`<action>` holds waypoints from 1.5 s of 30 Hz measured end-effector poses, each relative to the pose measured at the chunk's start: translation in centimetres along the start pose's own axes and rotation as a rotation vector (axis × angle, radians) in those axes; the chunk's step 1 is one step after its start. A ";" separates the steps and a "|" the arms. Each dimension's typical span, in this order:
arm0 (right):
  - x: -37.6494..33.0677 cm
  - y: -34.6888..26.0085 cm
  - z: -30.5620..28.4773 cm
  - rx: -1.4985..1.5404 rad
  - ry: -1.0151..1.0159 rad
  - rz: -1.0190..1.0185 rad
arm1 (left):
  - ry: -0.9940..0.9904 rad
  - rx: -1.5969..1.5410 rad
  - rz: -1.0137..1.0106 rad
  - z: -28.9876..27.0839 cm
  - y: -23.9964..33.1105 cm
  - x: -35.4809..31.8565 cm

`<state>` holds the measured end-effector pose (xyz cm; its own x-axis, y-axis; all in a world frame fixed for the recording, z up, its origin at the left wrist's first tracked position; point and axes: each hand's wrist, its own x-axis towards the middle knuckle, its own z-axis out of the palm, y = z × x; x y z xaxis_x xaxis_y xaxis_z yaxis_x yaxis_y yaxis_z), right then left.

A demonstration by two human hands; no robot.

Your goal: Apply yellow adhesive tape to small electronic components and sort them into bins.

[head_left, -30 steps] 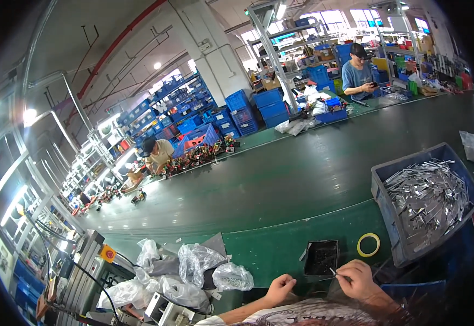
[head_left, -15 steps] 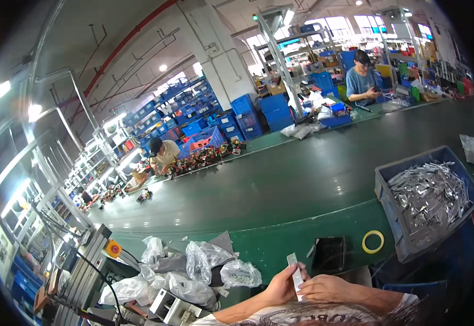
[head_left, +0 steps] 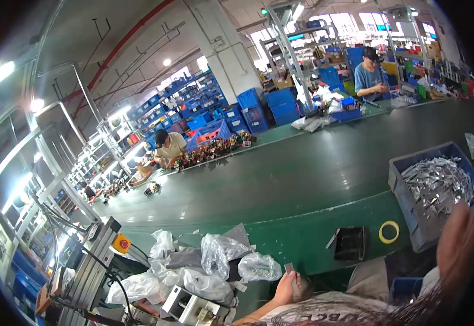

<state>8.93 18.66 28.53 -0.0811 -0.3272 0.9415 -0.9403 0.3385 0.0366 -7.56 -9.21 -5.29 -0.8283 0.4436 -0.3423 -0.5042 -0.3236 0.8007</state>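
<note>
My left hand (head_left: 285, 289) is closed around a flat silver metal strip (head_left: 288, 268), whose upper end sticks out above the fingers. Off to the right, my right hand (head_left: 458, 242) is raised at the near right corner of a grey plastic bin (head_left: 399, 182). Motion and the dark rim of the picture blur its fingers, so I cannot make out whether they hold anything. Inside the bin lies a heap of thin silver metal parts (head_left: 438, 182). A small black tray (head_left: 350, 243) stands between my hands, and a yellow tape roll (head_left: 389, 232) lies beside it.
Plastic bags (head_left: 215, 255) pile up left of my left hand, next to a metal fixture (head_left: 191, 304). A red button on a yellow box (head_left: 121, 243) is farther left. Across the dark conveyor belt (head_left: 280, 179) two people work among blue crates (head_left: 283, 106).
My right hand has left the metal strip and swung right to the bin. My left hand still holds the strip, slightly lower. The whole view has shifted a little.
</note>
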 end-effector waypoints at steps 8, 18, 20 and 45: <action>3.8 2.2 1.9 0.003 -0.023 -0.069 | 0.030 -0.058 -0.012 -1.6 -1.0 1.3; 8.2 5.8 3.6 0.014 -0.059 -0.167 | -0.003 -0.253 -0.099 -3.9 -2.5 2.5; 8.4 6.4 3.2 0.009 -0.070 -0.169 | -0.059 -0.107 -0.021 -3.5 -1.8 2.9; 5.6 4.5 1.7 -0.125 0.036 -0.025 | 0.012 -0.047 -0.102 -1.7 0.3 1.9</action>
<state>3.66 16.87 33.45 -0.0438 -0.3054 0.9512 -0.8930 0.4388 0.0997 -9.68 -9.94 -6.55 -0.7745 0.4667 -0.4270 -0.5969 -0.3158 0.7376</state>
